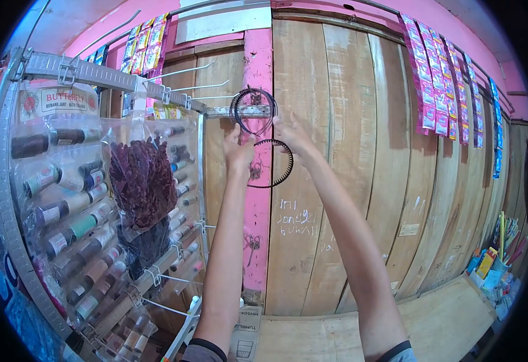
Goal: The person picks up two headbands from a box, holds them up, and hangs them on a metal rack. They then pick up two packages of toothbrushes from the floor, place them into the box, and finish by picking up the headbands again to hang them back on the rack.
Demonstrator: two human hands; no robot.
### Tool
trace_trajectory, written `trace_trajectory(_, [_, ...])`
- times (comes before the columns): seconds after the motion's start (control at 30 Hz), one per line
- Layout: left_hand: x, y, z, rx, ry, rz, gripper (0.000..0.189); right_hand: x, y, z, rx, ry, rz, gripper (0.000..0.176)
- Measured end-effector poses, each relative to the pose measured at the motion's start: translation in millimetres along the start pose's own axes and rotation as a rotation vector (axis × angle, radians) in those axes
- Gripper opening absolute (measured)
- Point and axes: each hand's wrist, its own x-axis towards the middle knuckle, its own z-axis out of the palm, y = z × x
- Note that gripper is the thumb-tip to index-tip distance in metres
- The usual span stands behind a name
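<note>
Both my arms reach up and forward to the end of a metal rack bar (pixel 222 112) by the pink post. Several thin black headbands (pixel 235 104) hang there in a round bundle. My left hand (pixel 238 151) is closed at the bundle's lower left, on a black toothed headband (pixel 292 161) that hangs below the bundle as a wide hoop. At the bundle's right edge is my right hand (pixel 292 136), with thumb and fingertips closed on the rims of the hoops. Part of the toothed headband is hidden behind my left hand and forearm.
A metal rack at left carries bagged thread spools (pixel 74 226) and a bag of dark maroon scrunchies (pixel 140 181). Bare wire hooks (pixel 206 85) stick out near my hands. Sachet strips (pixel 436 78) hang at right above a wooden bench (pixel 433 320). Plank doors (pixel 348 181) stand behind.
</note>
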Motion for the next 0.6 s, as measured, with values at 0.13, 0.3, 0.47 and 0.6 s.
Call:
trace_trajectory(0.13, [5, -5, 4, -0.129, -0.035, 0.067, 0.055, -7, 12, -15, 0.036, 0.073, 0.003, 0.075])
trace_trajectory(0.3, [6, -12, 12, -0.226, 0.043, 0.052, 0.039, -48, 19, -15, 0.158, 0.215, -0.132, 0.067])
trace_trajectory(0.47, [-18, 16, 9, -0.445, -0.077, -0.146, 0.037, -84, 25, -10, 0.078, 0.292, -0.319, 0.05])
trace_trajectory(0.6, [-23, 14, 16, -0.559, -0.131, -0.168, 0.032, -102, 20, -7, 0.004, 0.257, -0.349, 0.049])
